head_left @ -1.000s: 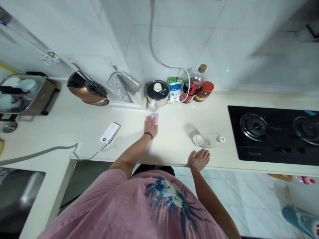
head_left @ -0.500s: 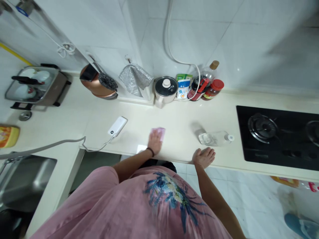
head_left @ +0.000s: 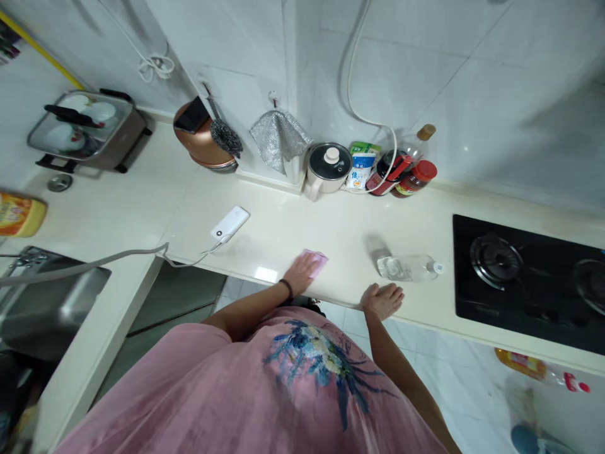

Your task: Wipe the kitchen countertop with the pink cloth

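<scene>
My left hand (head_left: pixel 301 273), with a dark bracelet at the wrist, presses palm down on a pink cloth (head_left: pixel 319 263) against the cream countertop (head_left: pixel 278 230). Part of the cloth shows past the fingertips; the rest is hidden under the hand. Its fingers lie over the cloth, close together. My right hand (head_left: pixel 384 301) rests flat at the counter's front edge, fingers extended and nothing in it. Just beyond it, a clear bottle (head_left: pixel 409 268) with a white cap lies on its side, apart from the fingers.
A white power bank (head_left: pixel 230 225) with a cable lies left of my hands. Along the wall stand a small lidded pot (head_left: pixel 329 169), a seasoning packet (head_left: pixel 362 170) and a red-lidded jar (head_left: pixel 416 178). A black gas stove (head_left: pixel 524 302) is at right, a sink (head_left: pixel 57 315) at left.
My left hand has slid the pink cloth toward the counter's front edge. My right hand stays by the lying bottle. The whole view has turned slightly.
</scene>
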{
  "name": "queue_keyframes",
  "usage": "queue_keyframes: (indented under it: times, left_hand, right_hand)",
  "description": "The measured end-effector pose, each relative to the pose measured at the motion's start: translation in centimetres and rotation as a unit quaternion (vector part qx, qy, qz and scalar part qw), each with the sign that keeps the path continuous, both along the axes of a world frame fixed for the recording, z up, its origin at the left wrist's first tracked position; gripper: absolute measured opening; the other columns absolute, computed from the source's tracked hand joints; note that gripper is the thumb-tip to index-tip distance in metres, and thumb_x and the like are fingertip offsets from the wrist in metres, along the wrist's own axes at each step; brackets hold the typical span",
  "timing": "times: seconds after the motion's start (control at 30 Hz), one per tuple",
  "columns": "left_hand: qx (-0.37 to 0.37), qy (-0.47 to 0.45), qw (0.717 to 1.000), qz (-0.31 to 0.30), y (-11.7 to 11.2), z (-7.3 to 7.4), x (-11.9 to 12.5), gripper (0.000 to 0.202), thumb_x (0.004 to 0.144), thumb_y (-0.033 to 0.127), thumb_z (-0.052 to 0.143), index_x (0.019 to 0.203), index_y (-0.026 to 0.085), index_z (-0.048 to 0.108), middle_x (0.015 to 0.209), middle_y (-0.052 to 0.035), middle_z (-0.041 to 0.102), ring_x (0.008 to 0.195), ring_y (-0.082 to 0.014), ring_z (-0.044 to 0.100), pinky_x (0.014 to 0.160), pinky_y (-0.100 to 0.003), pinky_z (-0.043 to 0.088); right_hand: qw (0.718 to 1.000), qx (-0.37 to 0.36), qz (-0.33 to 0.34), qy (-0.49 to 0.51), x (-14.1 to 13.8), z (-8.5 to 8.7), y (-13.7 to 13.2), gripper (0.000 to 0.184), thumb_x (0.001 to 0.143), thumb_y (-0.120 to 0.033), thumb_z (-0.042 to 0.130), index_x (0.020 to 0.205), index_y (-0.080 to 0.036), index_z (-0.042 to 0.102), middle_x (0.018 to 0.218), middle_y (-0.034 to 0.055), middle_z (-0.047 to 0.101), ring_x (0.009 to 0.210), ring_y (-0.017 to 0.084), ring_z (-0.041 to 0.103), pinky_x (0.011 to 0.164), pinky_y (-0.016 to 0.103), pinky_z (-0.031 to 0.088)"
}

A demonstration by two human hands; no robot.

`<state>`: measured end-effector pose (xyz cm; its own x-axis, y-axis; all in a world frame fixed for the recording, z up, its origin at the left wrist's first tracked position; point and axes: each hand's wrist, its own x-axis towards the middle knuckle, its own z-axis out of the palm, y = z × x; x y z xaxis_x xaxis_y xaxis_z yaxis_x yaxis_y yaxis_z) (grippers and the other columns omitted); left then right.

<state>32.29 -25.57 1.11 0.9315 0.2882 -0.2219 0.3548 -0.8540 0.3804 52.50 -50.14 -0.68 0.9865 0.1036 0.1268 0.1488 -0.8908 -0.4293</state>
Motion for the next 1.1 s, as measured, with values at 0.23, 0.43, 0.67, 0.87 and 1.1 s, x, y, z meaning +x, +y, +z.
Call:
queue_keyframes:
  times: [0.23,0.43,0.67,0.87,1.1]
  left_hand:
    - [0.067,0.084,0.930,0.350,9.8,1.7,-12.4,0.074,0.107,0.034,0.036,0.173,0.000,0.030,0.183,-0.0244,0.015,0.173,-0.0379,0.004,0.139,-0.055,0.013]
    - [0.070,0.081,0.872,0.478,10.2,1.3,-13.2,0.075,0.108,0.034,0.034,0.173,-0.001,0.026,0.182,-0.0279,0.014,0.172,-0.0410,0.009,0.137,-0.060,0.016]
    - [0.032,0.054,0.899,0.433,7.1,1.5,-6.5,0.075,0.106,0.033,0.042,0.174,0.003,0.028,0.184,-0.0238,0.011,0.173,-0.0382,0.002,0.138,-0.059,0.011]
    - [0.010,0.033,0.904,0.427,7.4,1.6,-5.8,0.077,0.106,0.034,0.043,0.176,0.007,0.027,0.185,-0.0204,0.011,0.173,-0.0346,0.001,0.139,-0.057,0.010]
    - [0.012,0.024,0.906,0.423,7.4,1.3,-6.2,0.078,0.105,0.034,0.046,0.176,0.008,0.028,0.185,-0.0201,0.012,0.173,-0.0354,0.002,0.139,-0.057,0.009]
  right_hand:
    - [1.000,0.017,0.012,0.016,0.3,0.3,-0.3,0.078,0.100,-0.055,0.045,0.162,-0.008,0.045,0.169,0.0354,0.038,0.161,0.050,0.029,0.123,0.082,0.027]
    - [0.993,0.112,0.000,0.047,1.7,0.4,-1.8,0.110,0.092,-0.070,0.060,0.171,-0.005,0.018,0.173,0.0352,0.030,0.163,0.043,0.029,0.130,0.068,0.029]
    - [0.974,0.213,0.079,-0.003,8.6,3.4,-1.4,0.131,0.083,-0.078,0.071,0.172,-0.009,0.005,0.177,0.0309,0.023,0.165,0.040,0.030,0.132,0.059,0.032]
    - [0.951,0.287,0.107,0.028,14.8,5.6,2.3,0.121,0.069,-0.072,0.085,0.162,-0.018,0.031,0.146,0.0237,0.061,0.134,0.042,0.065,0.109,0.065,0.057]
    - [0.911,0.168,0.300,0.230,12.2,9.1,9.1,0.105,0.060,-0.061,0.093,0.149,-0.020,0.054,0.125,0.0130,0.073,0.113,0.032,0.072,0.103,0.052,0.059]
